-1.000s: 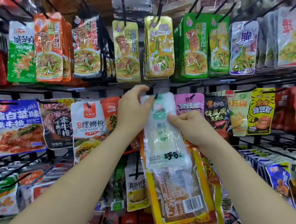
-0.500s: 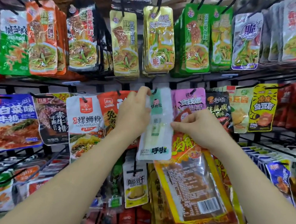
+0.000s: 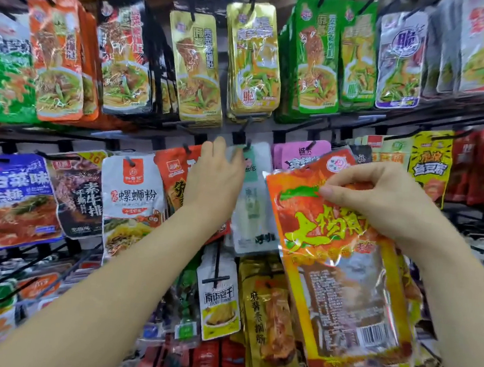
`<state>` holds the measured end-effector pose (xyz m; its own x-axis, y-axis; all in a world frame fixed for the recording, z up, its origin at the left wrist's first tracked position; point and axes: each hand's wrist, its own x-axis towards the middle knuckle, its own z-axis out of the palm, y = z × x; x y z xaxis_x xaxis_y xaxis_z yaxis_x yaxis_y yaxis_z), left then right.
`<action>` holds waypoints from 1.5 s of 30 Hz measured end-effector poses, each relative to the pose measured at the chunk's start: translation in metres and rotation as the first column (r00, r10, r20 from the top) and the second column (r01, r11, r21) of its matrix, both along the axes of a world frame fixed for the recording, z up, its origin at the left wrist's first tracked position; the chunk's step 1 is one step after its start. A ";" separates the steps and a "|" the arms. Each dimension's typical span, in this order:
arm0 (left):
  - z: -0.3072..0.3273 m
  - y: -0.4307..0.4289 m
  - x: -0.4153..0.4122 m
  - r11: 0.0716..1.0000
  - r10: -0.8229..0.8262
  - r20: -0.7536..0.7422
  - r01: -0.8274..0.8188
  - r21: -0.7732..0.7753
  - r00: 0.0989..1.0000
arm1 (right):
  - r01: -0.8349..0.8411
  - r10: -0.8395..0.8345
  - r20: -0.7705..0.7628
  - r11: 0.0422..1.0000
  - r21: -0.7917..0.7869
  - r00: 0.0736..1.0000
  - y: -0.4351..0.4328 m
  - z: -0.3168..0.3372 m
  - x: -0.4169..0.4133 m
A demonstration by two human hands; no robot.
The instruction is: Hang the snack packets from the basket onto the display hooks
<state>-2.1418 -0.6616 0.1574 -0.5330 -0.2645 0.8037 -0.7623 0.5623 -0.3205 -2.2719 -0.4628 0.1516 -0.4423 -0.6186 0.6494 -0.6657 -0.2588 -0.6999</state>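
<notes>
Black wire hooks [image 3: 190, 1] carry crowded rows of snack packets [image 3: 197, 69].

I read 辣白菜味 and 素牛排 on the blue packet [image 3: 6, 190], 手撕 素牛排 on the dark packet [image 3: 81, 197] and 螺蛳粉 on the white packet [image 3: 132, 202]. The yellow packet [image 3: 430, 166] says 鱼豆腐, and the small packet [image 3: 219, 299] lower down says 南街豆干. A single 脆 stands on the silver packet [image 3: 402, 59] and in a red disc on the gold packet [image 3: 252, 66]. The orange packet [image 3: 343, 282] carries a barcode, and its big lettering starts with 大. The print on the white-green packet [image 3: 251, 211] is too blurred for me.
</notes>
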 end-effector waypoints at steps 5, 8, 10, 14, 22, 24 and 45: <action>-0.015 -0.003 0.004 0.986 -0.114 0.119 0.127 -0.107 0.986 | -0.089 0.094 0.100 0.995 -0.055 0.991 0.005 -0.011 -0.014; -0.021 0.001 -0.003 0.983 -0.093 0.246 0.128 -0.129 0.965 | -0.056 0.058 0.085 0.998 -0.027 0.995 -0.006 -0.024 -0.010; -0.025 0.000 -0.009 0.994 -0.057 0.297 0.082 -0.072 0.953 | -0.042 0.043 0.072 0.999 -0.015 0.996 -0.012 -0.032 -0.008; -0.023 -0.003 -0.011 0.996 0.036 0.362 -0.005 -0.085 0.932 | -0.009 0.009 -0.037 1.000 0.018 0.999 -0.016 -0.039 -0.001; -0.025 0.063 0.027 -0.067 -0.277 -0.879 0.905 0.420 0.387 | -0.118 0.115 -0.048 0.991 -0.069 0.992 0.006 -0.043 0.012; -0.034 0.081 0.038 -0.408 -0.069 -0.927 0.837 0.364 0.369 | -0.188 0.187 -0.023 0.977 -0.097 0.982 0.012 -0.045 0.017; -0.096 0.141 0.055 -0.024 0.008 -0.967 0.967 0.254 0.255 | -0.477 0.473 0.631 0.861 -0.179 0.615 0.067 -0.113 0.015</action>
